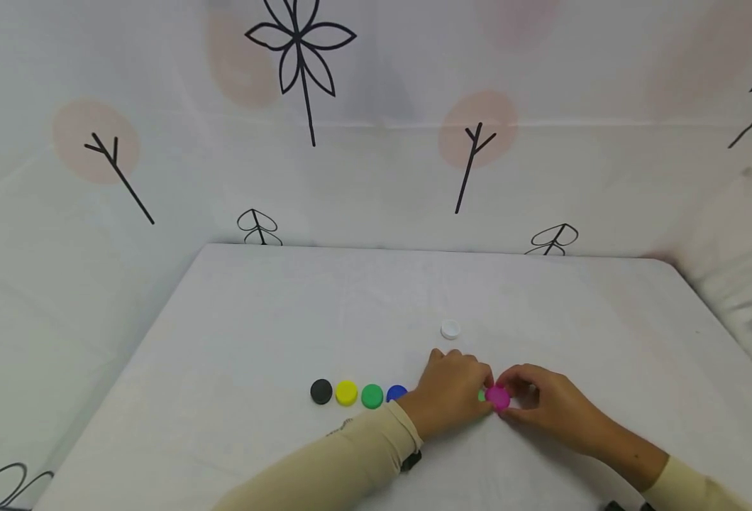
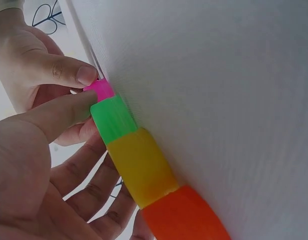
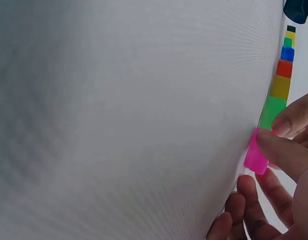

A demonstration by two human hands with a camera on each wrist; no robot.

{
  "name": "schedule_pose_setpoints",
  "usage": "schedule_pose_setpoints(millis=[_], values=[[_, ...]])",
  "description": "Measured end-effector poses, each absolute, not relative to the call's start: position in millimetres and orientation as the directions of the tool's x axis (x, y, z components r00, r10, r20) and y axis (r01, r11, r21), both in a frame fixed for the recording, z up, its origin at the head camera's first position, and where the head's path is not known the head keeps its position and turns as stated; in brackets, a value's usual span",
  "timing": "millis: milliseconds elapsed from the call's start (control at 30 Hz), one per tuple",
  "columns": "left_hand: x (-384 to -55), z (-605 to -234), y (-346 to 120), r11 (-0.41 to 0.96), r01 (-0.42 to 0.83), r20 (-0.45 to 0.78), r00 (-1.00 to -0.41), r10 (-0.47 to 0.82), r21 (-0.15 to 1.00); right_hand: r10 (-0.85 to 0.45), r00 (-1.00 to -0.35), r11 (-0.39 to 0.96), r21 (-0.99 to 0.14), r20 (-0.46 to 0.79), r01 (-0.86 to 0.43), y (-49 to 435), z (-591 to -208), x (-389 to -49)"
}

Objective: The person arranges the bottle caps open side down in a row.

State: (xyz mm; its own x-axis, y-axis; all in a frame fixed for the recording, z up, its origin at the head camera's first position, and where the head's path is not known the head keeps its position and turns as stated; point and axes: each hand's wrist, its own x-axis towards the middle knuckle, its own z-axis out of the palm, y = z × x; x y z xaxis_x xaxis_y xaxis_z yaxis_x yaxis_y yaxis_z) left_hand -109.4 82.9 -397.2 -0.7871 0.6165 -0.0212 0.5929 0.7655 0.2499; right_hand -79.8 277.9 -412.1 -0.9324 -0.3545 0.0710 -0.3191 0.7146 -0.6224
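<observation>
My right hand [image 1: 557,404] pinches a round magenta cap [image 1: 498,397] between thumb and fingers, low over the white table. Against its left side sits a light green cap [image 3: 273,111], which my left hand [image 1: 455,387] pinches between thumb and forefinger. An amber cap [image 2: 142,167] and an orange-red cap [image 2: 186,215] continue the line in the left wrist view; the left hand hides both in the head view. Farther left in the row lie a blue cap [image 1: 396,392], a green cap [image 1: 372,396], a yellow cap [image 1: 347,392] and a black cap [image 1: 321,391].
Beyond the hands, a white cap [image 1: 450,329] lies by itself on the white-covered table [image 1: 255,319]. A pale cloth with drawn plants [image 1: 376,177] hangs behind the table's far edge and along its sides.
</observation>
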Motion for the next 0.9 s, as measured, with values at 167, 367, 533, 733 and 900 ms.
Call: schedule_pose_setpoints(millis=[167,367,533,733,900], values=[[-107,-394,82,0.766,0.605,-0.007,-0.783,0.621,0.217,-0.369,-0.926,0.727,-0.598,0.072,-0.336,277,-410,-80],[-110,-384,77,0.76,0.63,0.023,-0.772,0.635,0.159,-0.372,-0.928,0.793,-0.526,-0.018,-0.307,277,-395,-83],[-125,-369,64,0.784,0.598,0.032,-0.798,0.602,0.166,-0.327,-0.944,0.83,-0.487,-0.03,-0.272,274,-378,-96],[-149,-361,48,0.816,0.541,0.019,-0.836,0.549,0.203,-0.327,-0.945,0.817,-0.495,0.026,-0.296,259,-370,-119],[-161,-360,43,0.836,0.504,-0.01,-0.855,0.518,0.216,-0.327,-0.945,0.809,-0.518,-0.005,-0.278,246,-372,-139]])
